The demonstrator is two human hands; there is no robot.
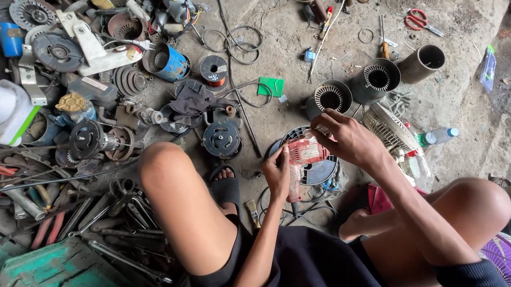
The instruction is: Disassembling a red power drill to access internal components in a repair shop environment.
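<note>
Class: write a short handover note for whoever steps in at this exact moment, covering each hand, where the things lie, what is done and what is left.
Left hand grips the red tool body at its left edge.
Right hand pinches at its top right corner.
The tool body sits above a round fan grille on the floor, between the knees.
Two stator housings stand just beyond; scissors lie farther off.
Done or left: cannot tell from this view.

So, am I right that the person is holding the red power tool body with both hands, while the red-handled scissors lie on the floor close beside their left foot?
Not quite. The head view shows both hands, left hand and right hand, on the red power tool body, but the red-handled scissors lie far off at the top right of the floor, not beside the left foot.
</note>
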